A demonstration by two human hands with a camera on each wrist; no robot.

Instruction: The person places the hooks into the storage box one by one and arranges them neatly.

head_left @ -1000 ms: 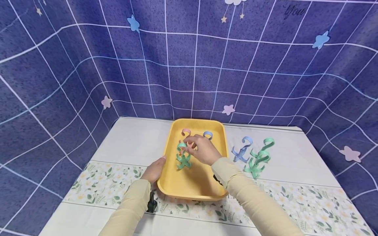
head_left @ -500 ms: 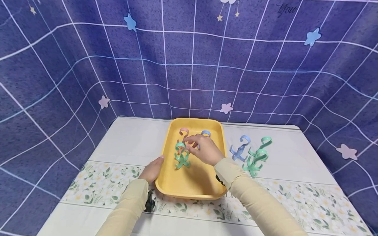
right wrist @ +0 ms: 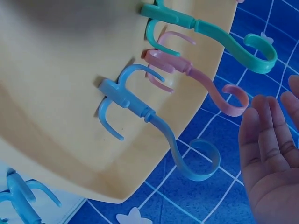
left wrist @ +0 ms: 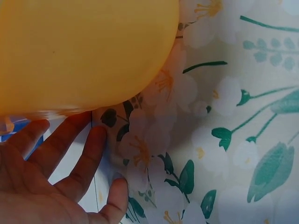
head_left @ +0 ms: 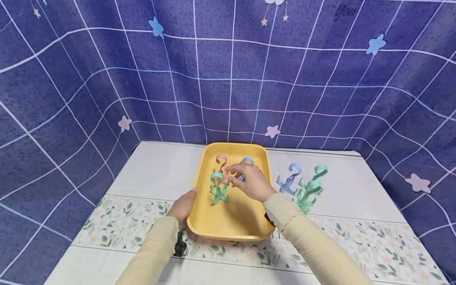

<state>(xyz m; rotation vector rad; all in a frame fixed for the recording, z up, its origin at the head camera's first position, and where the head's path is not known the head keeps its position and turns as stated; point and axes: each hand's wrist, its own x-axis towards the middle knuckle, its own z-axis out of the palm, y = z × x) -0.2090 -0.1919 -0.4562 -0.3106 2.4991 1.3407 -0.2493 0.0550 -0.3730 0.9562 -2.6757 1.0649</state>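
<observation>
My left hand (head_left: 183,206) touches the left side of the yellow tray (head_left: 228,238), fingers extended; in the left wrist view the fingertips (left wrist: 77,122) meet its outer wall. Over the tray hovers my right hand (head_left: 251,182), empty, thumb and fingers apart. Three plastic claw hooks stand upright in the tray: a green hook (head_left: 219,194) at left, a pink hook (head_left: 221,159) behind it, and a blue hook (head_left: 247,160), partly hidden by the right hand. In the right wrist view the fingers (right wrist: 250,126) are beside the curved top of the pink hook (right wrist: 205,81).
On the table right of the tray are another blue claw hook (head_left: 289,182) and two green ones, a nearer green hook (head_left: 304,202) and a farther green hook (head_left: 321,170). Behind the table (head_left: 342,190) hangs a dark blue curtain (head_left: 228,95) with grid lines and stars.
My right hand has drawn slightly right, away from the pink and green hooks. My left hand keeps its place at the tray's side. The head view has shifted a little.
</observation>
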